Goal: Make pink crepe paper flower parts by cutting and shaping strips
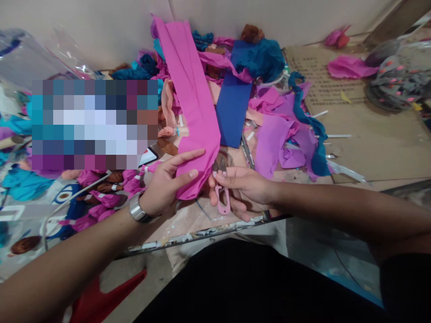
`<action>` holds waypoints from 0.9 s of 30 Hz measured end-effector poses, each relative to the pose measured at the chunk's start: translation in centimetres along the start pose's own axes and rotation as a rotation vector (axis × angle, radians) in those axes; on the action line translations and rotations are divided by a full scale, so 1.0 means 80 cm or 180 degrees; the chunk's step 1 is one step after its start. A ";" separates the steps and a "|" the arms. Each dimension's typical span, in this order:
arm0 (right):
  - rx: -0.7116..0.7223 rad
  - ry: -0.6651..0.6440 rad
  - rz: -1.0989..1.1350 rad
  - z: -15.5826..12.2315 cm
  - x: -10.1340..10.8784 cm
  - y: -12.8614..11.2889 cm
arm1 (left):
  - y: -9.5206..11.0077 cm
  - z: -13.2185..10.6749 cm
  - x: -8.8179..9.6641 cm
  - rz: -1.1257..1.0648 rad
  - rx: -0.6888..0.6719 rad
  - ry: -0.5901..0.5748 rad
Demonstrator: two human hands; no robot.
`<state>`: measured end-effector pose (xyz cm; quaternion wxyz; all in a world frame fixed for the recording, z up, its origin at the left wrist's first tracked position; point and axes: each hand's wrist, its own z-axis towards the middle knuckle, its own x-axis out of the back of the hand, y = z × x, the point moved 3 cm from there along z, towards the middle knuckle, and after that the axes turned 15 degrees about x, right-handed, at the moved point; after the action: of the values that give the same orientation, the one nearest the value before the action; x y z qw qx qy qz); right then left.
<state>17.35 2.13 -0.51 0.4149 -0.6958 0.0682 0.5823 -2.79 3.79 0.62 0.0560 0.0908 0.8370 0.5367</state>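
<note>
Pale wall (114, 27) at back, cluttered tabletop (182, 220) running across in front of me, bare only in patches near its edge. Flattened cardboard sheet (377, 148) covers the R end, w/ printed lines on it.

Biggest thing in hand: long pink crepe-paper strip (191, 89), mid-table, stretching from my fingers up toward the wall, bent near my end. Should be v. light, soft, floppy, easy to crease or tear; prob. best taken flat near the near end, thumb on top + fingers under, no hard pull. Stiffer-looking dark blue sheet (232, 112) just R of it, lilac paper (272, 139) beyond that.

Both forearms come in low from the sides, hands near each other but apart. L hand (171, 179) pinches the strip's near end, thumb + index lying over it, other fingers hidden underneath. R hand (242, 184) is palm-up-ish, fingers closed round pink-handled scissors (222, 202), thumb on top, blades pointing away from me; can't tell if they touch the paper. Metal watch (137, 208) on L wrist. Small twisted pink bundles (106, 197) heaped to the L.
</note>
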 end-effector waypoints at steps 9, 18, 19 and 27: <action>-0.0195 -0.0021 0.0063 -0.003 0.002 0.003 | 0.003 0.009 0.003 -0.0256 0.0168 0.0082; -0.0402 -0.0071 0.0014 -0.002 0.007 0.010 | 0.000 0.019 0.008 -0.0222 0.0083 -0.0171; -0.0425 -0.0067 -0.0009 -0.002 0.007 0.010 | 0.000 0.019 0.008 -0.0200 0.0094 -0.0243; -0.0461 0.0052 -0.0082 -0.001 0.011 0.010 | 0.001 0.011 0.009 -0.0034 0.0630 -0.0494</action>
<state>17.21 1.93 -1.64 0.3703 -0.7296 0.0203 0.5746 -3.34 4.72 0.32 0.1143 0.1327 0.8795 0.4425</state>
